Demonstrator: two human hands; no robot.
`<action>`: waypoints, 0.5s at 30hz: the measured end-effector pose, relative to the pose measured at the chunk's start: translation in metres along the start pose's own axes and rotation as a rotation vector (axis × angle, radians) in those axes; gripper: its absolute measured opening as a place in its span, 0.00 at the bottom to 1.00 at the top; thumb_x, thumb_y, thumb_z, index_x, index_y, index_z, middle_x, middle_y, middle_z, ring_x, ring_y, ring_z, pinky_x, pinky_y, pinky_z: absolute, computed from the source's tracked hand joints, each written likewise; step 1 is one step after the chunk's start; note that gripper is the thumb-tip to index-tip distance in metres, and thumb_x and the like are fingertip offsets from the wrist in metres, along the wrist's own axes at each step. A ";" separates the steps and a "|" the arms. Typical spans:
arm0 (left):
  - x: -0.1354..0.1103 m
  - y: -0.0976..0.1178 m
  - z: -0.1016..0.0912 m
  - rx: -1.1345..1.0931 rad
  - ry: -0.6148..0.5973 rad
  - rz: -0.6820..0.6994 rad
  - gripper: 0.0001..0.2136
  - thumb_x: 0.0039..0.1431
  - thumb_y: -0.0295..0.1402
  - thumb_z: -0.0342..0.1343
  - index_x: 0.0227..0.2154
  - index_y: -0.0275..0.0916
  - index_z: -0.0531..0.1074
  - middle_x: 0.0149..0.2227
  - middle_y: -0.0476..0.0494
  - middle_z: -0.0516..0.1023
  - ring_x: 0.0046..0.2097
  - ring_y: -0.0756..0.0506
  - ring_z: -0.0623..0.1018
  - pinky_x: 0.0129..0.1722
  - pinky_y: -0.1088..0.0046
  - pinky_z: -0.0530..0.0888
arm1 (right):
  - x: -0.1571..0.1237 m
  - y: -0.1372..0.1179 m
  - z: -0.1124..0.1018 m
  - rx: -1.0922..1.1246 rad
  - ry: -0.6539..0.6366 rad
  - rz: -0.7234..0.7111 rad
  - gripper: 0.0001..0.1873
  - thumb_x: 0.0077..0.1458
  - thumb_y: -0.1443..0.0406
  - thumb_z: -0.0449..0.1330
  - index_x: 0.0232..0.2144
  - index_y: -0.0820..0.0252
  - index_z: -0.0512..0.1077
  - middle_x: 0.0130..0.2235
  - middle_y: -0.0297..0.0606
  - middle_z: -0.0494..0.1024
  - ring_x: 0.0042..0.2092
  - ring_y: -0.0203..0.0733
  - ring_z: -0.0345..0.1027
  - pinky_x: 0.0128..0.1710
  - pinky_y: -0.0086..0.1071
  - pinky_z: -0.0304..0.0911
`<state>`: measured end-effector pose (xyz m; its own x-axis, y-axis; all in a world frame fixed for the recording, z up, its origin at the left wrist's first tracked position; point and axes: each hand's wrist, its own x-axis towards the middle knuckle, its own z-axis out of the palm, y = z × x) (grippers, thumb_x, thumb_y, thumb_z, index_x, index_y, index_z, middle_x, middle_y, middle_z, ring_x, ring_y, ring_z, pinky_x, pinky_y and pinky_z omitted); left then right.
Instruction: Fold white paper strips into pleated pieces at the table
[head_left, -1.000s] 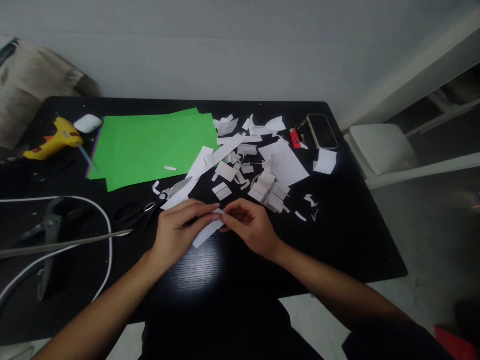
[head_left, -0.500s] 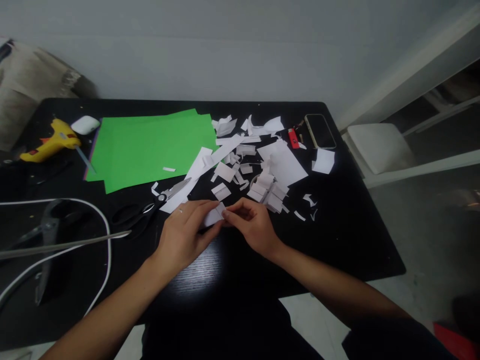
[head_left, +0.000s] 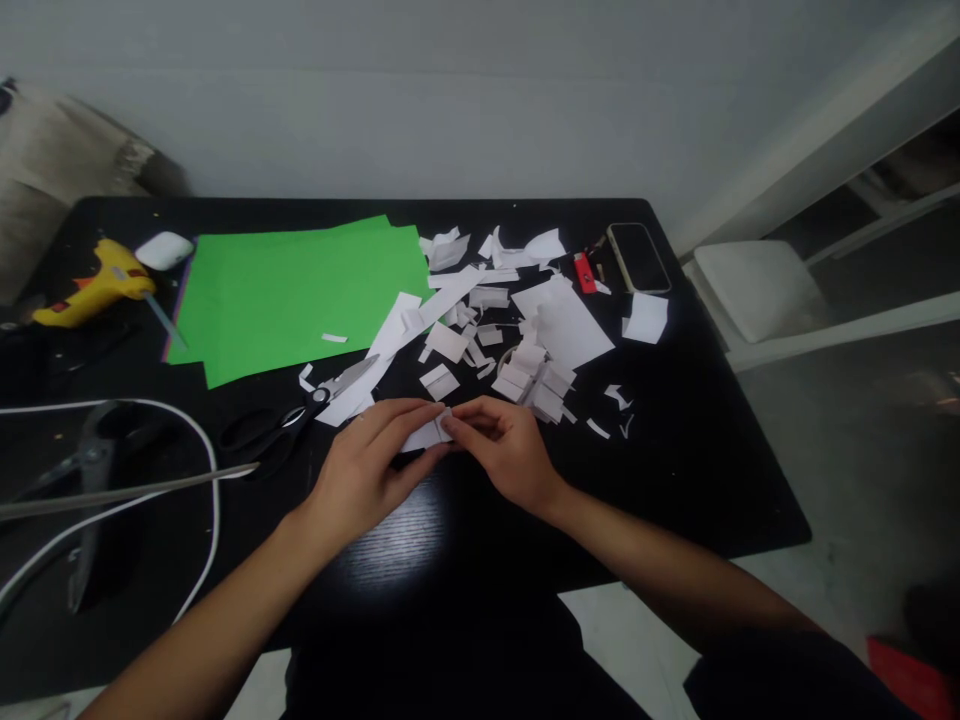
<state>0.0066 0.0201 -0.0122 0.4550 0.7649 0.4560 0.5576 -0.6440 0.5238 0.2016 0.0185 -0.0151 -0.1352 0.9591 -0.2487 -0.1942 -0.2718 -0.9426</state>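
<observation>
We've got our left hand (head_left: 358,482) loosely curled, right hand (head_left: 513,458) bunched tighter, both pinching a white paper strip (head_left: 424,436) (partly hidden, tbh) just below frame centre.

Scissors (head_left: 321,397) crowd left fingers (head_left: 397,424); paper scraps (head_left: 529,358) block ahead; tabletop (head_left: 675,490) free rightward.

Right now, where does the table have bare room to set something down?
Free: right front, bounded by the right hand, paper slivers and table edge; also between the forearms. Crowded: middle, with paper scraps; left, with scissors and cable.
</observation>
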 end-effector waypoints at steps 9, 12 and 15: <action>0.000 -0.004 -0.005 -0.040 -0.017 -0.117 0.14 0.66 0.34 0.62 0.53 0.41 0.75 0.48 0.41 0.82 0.48 0.42 0.82 0.48 0.65 0.80 | 0.000 -0.001 0.000 0.050 0.010 0.043 0.17 0.47 0.54 0.75 0.32 0.59 0.80 0.32 0.33 0.83 0.36 0.40 0.81 0.42 0.36 0.81; 0.002 -0.006 -0.009 -0.076 0.017 -0.278 0.13 0.65 0.37 0.63 0.50 0.42 0.76 0.44 0.44 0.83 0.43 0.43 0.83 0.41 0.68 0.80 | 0.000 -0.004 0.001 0.070 0.021 0.045 0.17 0.47 0.54 0.76 0.32 0.59 0.79 0.31 0.32 0.82 0.36 0.40 0.80 0.43 0.38 0.82; 0.008 -0.006 -0.014 -0.186 0.117 -0.448 0.14 0.59 0.40 0.68 0.46 0.42 0.78 0.38 0.48 0.82 0.38 0.45 0.82 0.35 0.71 0.78 | 0.001 -0.006 0.001 0.078 0.037 0.033 0.17 0.47 0.54 0.75 0.33 0.58 0.79 0.32 0.33 0.82 0.37 0.41 0.81 0.43 0.39 0.82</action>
<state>-0.0030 0.0299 -0.0012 0.1119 0.9669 0.2294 0.5424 -0.2528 0.8012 0.2017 0.0205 -0.0098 -0.1074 0.9515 -0.2882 -0.2654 -0.3068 -0.9140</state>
